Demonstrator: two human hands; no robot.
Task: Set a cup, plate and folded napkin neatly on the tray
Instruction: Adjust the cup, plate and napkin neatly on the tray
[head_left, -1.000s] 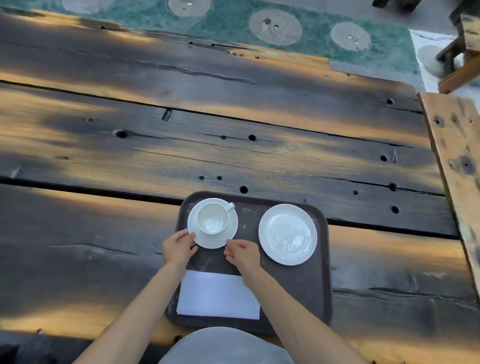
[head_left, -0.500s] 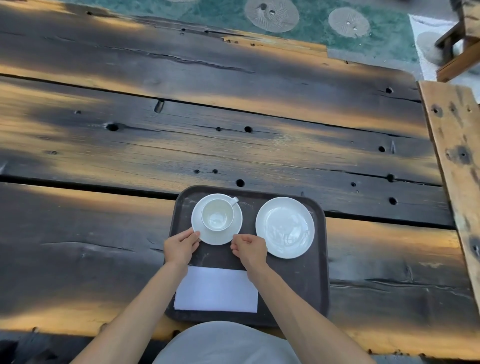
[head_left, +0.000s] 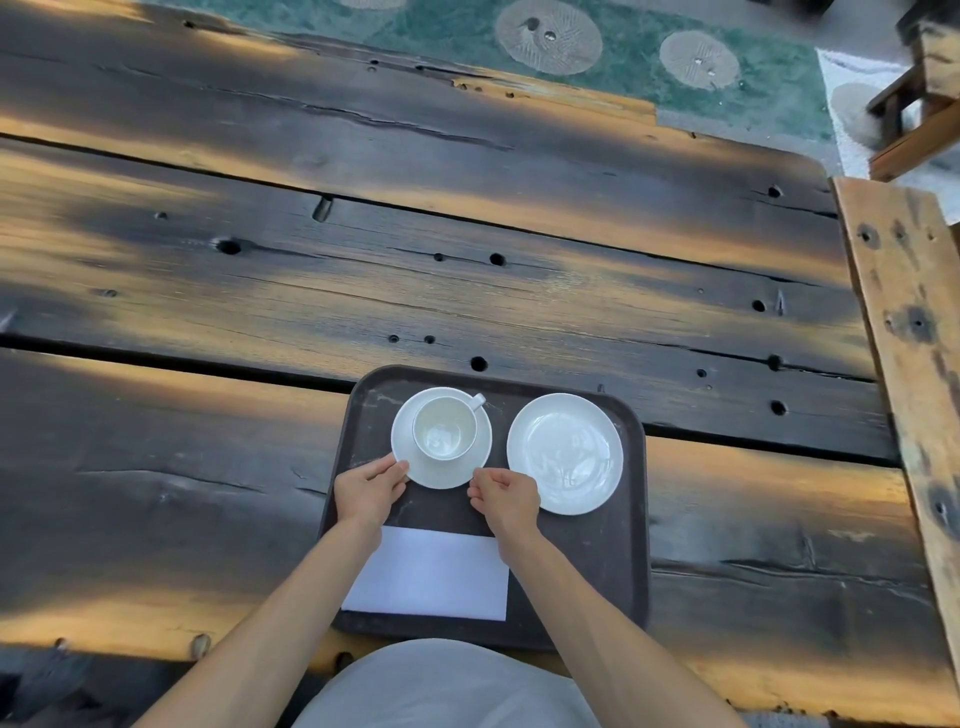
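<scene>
A dark brown tray (head_left: 587, 561) lies at the near edge of the plank table. On its far left stands an empty white cup (head_left: 444, 428) on a white saucer (head_left: 441, 475), handle pointing to the far right. A white plate (head_left: 565, 453) lies just to the right, with a narrow gap between it and the saucer. A folded white napkin (head_left: 431, 579) lies flat at the tray's near left, partly under my forearms. My left hand (head_left: 369, 491) pinches the saucer's near-left rim. My right hand (head_left: 506, 499) has curled fingers on its near-right rim.
The table (head_left: 467, 291) is made of dark weathered planks with gaps and holes. A lighter wooden board (head_left: 909, 312) runs along the right side. Beyond the far edge lie a green patterned rug (head_left: 623, 47) and a wooden stool (head_left: 919, 119) at the top right.
Both hands have slid the saucer with the cup to the right on the tray, and its gap to the plate has narrowed. The view has shifted slightly.
</scene>
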